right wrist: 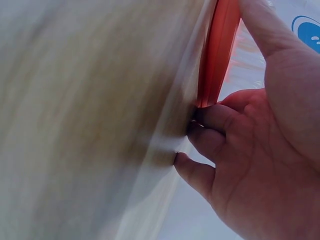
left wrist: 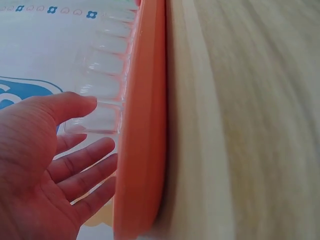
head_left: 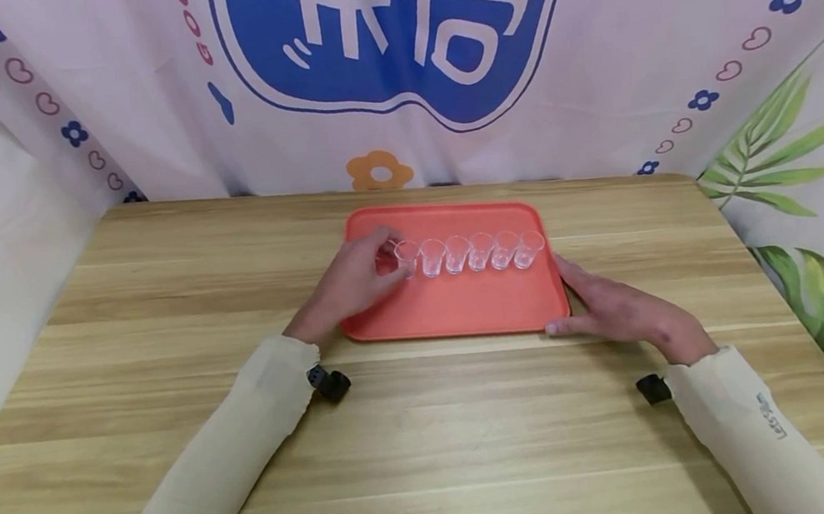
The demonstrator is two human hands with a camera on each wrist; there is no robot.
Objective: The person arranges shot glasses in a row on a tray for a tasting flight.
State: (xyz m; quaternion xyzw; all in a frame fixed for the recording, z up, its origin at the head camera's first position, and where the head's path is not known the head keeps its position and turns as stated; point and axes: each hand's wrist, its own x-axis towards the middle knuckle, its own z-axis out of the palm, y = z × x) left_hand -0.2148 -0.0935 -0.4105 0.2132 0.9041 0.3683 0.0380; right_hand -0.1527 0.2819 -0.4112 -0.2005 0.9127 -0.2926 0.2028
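Several small clear glasses, like shot glasses (head_left: 455,256), stand upright in a row across a red-orange tray (head_left: 455,307). My left hand (head_left: 354,281) is at the row's left end and pinches the leftmost glass (head_left: 406,251) between thumb and index finger. In the left wrist view that hand (left wrist: 55,160) has its thumb over the near side of the glass (left wrist: 100,119), its other fingers spread. At the tray's front right corner, my right hand (head_left: 617,308) holds the rim, thumb in front and fingers along the right side. Bent fingers (right wrist: 210,140) touch the tray's edge in the right wrist view.
A wood-grain table (head_left: 432,447) carries the tray. Behind it hangs a pale cloth (head_left: 605,86) with a blue emblem. Leaf-patterned cloth (head_left: 787,167) is on the right. Both forearms wear beige sleeves with a small black device (head_left: 331,383) at each wrist.
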